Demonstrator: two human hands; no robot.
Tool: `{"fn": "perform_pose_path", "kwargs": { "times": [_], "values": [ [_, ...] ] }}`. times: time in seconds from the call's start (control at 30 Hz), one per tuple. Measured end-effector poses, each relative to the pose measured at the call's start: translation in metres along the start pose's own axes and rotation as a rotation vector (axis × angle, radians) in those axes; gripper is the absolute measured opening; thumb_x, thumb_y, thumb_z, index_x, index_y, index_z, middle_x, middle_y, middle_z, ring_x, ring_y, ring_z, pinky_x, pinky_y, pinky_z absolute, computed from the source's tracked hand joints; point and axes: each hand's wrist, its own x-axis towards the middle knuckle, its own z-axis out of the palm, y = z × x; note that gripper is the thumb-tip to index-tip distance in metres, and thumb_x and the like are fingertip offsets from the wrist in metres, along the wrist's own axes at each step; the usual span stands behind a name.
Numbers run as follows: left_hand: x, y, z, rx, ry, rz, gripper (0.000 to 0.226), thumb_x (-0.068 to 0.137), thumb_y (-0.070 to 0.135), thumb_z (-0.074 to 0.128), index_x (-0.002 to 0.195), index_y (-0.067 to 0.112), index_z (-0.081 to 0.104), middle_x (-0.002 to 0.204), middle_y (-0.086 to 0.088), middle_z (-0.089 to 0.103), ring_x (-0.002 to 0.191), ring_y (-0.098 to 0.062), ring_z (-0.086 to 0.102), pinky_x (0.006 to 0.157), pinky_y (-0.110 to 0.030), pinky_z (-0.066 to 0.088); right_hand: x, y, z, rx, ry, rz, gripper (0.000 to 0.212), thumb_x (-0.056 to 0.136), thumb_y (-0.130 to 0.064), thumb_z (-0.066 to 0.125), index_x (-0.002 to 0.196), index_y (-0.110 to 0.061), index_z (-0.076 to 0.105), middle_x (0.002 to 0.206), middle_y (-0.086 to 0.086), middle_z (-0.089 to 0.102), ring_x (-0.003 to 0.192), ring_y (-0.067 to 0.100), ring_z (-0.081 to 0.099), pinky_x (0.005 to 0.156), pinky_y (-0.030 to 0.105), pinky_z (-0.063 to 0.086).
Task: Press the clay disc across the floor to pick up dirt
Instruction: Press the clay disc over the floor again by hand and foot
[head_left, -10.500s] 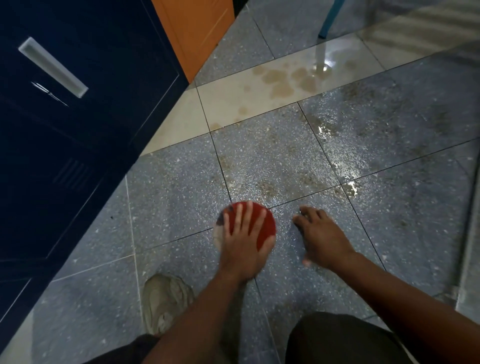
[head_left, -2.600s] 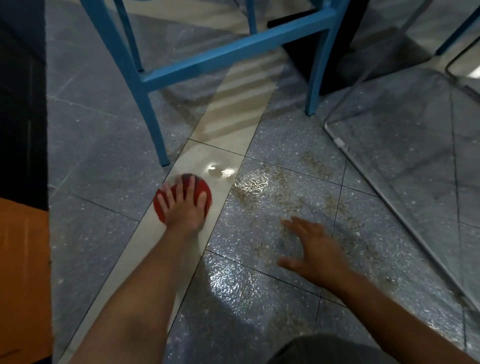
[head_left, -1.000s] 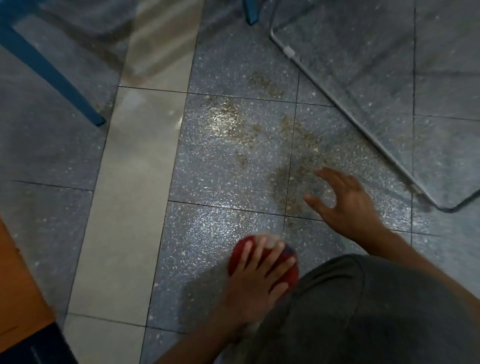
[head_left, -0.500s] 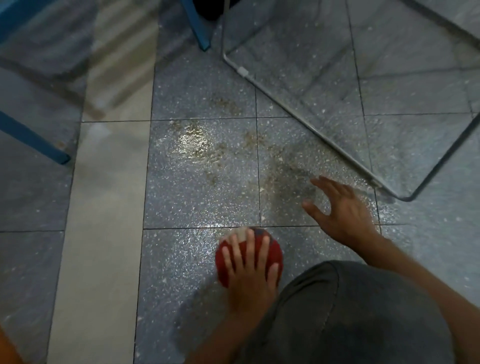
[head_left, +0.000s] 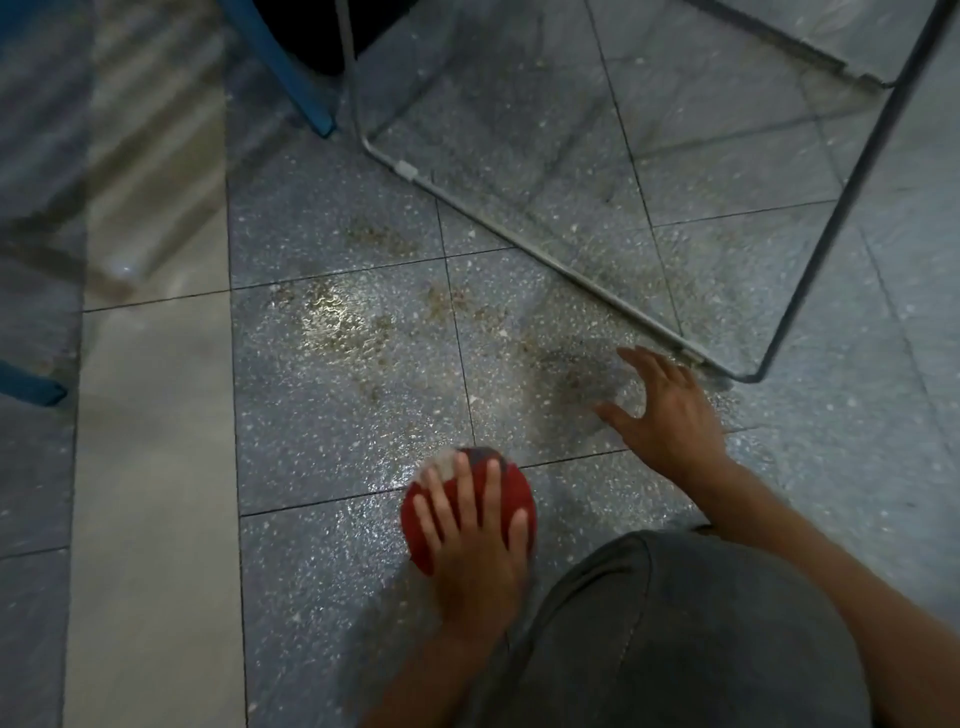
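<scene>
The left hand (head_left: 475, 551) presses flat, fingers straight, on the red clay disc (head_left: 514, 486), which lies on the floor (head_left: 322, 426). The right hand (head_left: 670, 415) is spread, holding nothing. Best to press evenly and work toward the brown dirt (head_left: 337, 322) (just ahead), overlapping each press.

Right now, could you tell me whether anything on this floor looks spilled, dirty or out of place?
Yes: brownish dirt patches smear the speckled grey tiles ahead of the red clay disc, reaching toward the metal frame. The disc's far edge carries a pale grey patch.
</scene>
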Motion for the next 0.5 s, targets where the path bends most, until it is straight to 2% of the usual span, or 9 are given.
{"fn": "perform_pose_path", "kwargs": {
  "times": [0.07, 0.1, 0.17, 0.23, 0.3, 0.37, 0.43, 0.5],
  "values": [
    [0.008, 0.024, 0.010, 0.015, -0.013, 0.152, 0.071, 0.104, 0.057, 0.045, 0.166, 0.024, 0.040, 0.174, -0.018, 0.030, 0.157, -0.053, 0.028, 0.124, -0.069, 0.024, -0.002, 0.004, -0.003, 0.017, 0.016, 0.024, 0.076, 0.089, -0.059, 0.065, 0.153, -0.027, 0.040, 0.159, 0.005, 0.042, 0.145, 0.031, 0.040, 0.120, 0.048, 0.032],
    [0.021, 0.039, 0.012, 0.028, -0.022, 0.257, 0.070, 0.105, 0.058, 0.045, 0.166, 0.025, 0.038, 0.175, -0.017, 0.027, 0.158, -0.052, 0.025, 0.124, -0.069, 0.025, -0.003, 0.005, -0.004, 0.020, 0.022, 0.028, 0.075, 0.089, -0.059, 0.065, 0.153, -0.028, 0.040, 0.159, 0.004, 0.042, 0.145, 0.030, 0.039, 0.120, 0.048, 0.032],
    [0.060, 0.067, 0.013, 0.068, -0.068, 0.511, 0.069, 0.109, 0.059, 0.038, 0.170, 0.030, 0.026, 0.180, -0.010, 0.010, 0.165, -0.046, 0.002, 0.129, -0.067, 0.017, -0.009, 0.007, -0.006, 0.031, 0.041, 0.033, 0.073, 0.090, -0.056, 0.065, 0.152, -0.026, 0.042, 0.158, 0.005, 0.044, 0.145, 0.028, 0.039, 0.119, 0.046, 0.033],
    [0.112, 0.092, 0.006, 0.091, -0.102, 0.646, 0.068, 0.110, 0.060, 0.029, 0.172, 0.035, 0.016, 0.181, -0.004, -0.001, 0.165, -0.039, -0.013, 0.132, -0.062, 0.007, -0.015, 0.010, -0.009, 0.056, 0.067, 0.044, 0.068, 0.091, -0.048, 0.067, 0.151, -0.023, 0.045, 0.156, 0.005, 0.046, 0.144, 0.028, 0.041, 0.117, 0.044, 0.034],
    [0.164, 0.101, -0.006, 0.137, -0.089, 0.615, 0.067, 0.110, 0.063, 0.022, 0.172, 0.039, 0.009, 0.181, -0.001, -0.005, 0.165, -0.037, -0.013, 0.132, -0.061, 0.005, -0.021, 0.015, -0.012, 0.051, 0.084, 0.063, 0.067, 0.092, -0.044, 0.068, 0.151, -0.023, 0.046, 0.155, 0.004, 0.047, 0.142, 0.028, 0.043, 0.115, 0.043, 0.036],
    [0.194, 0.090, -0.015, 0.145, -0.077, 0.455, 0.066, 0.111, 0.065, 0.013, 0.171, 0.039, 0.000, 0.180, -0.002, -0.012, 0.164, -0.036, -0.018, 0.132, -0.060, 0.000, -0.026, 0.024, -0.015, 0.033, 0.079, 0.092, 0.069, 0.092, -0.043, 0.068, 0.153, -0.025, 0.042, 0.156, 0.002, 0.046, 0.142, 0.028, 0.043, 0.114, 0.042, 0.037],
    [0.187, 0.073, -0.020, 0.109, -0.027, 0.301, 0.067, 0.112, 0.065, 0.009, 0.171, 0.036, -0.003, 0.179, -0.003, -0.016, 0.163, -0.036, -0.022, 0.133, -0.060, -0.004, -0.030, 0.032, -0.018, 0.036, 0.074, 0.120, 0.071, 0.091, -0.042, 0.069, 0.154, -0.025, 0.039, 0.156, 0.002, 0.045, 0.142, 0.028, 0.042, 0.113, 0.042, 0.038],
    [0.152, 0.057, -0.016, 0.049, 0.018, 0.210, 0.069, 0.113, 0.063, 0.016, 0.172, 0.033, -0.001, 0.180, -0.004, -0.013, 0.164, -0.037, -0.019, 0.133, -0.061, -0.002, -0.031, 0.035, -0.021, 0.046, 0.068, 0.146, 0.074, 0.091, -0.041, 0.070, 0.155, -0.025, 0.038, 0.156, 0.003, 0.046, 0.141, 0.029, 0.043, 0.113, 0.042, 0.038]
  ]
}}
